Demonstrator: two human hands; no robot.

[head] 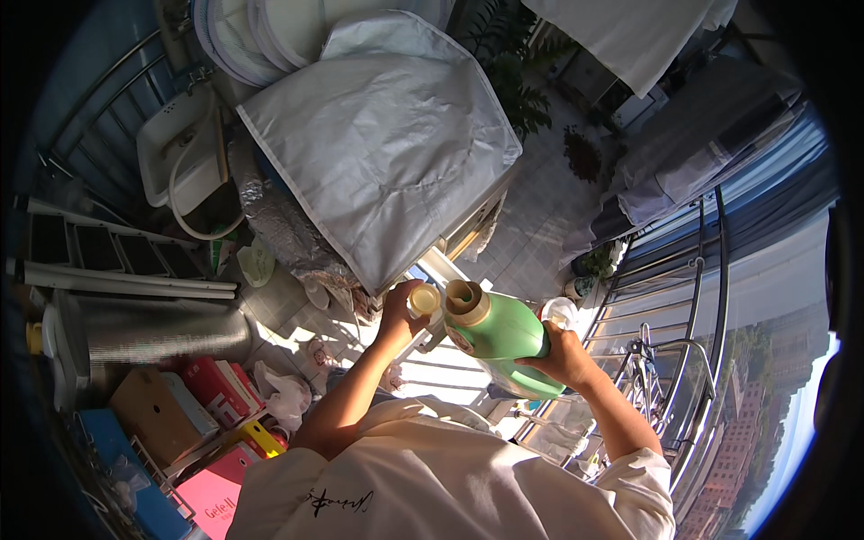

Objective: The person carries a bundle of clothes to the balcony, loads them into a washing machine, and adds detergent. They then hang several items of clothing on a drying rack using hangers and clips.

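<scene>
My right hand (561,358) grips a large green plastic jug (509,331), probably by its handle, which the hand partly hides. The jug is tilted, its uncapped neck (467,303) towards the left. My left hand (403,314) holds a small pale yellow cap (424,299) just left of that neck, and the two do not touch. Whether the cap holds any liquid, I cannot tell. Beyond my hands, a silvery fabric cover (391,142) lies over a boxy object, one corner hanging near my left hand.
A white sink (182,148) with a hose stands at upper left, a folded ladder (128,260) below it. Boxes (158,412) and folders sit at lower left. Metal railings (705,304) and a drying rack line the right. Potted plants (597,260) stand beyond.
</scene>
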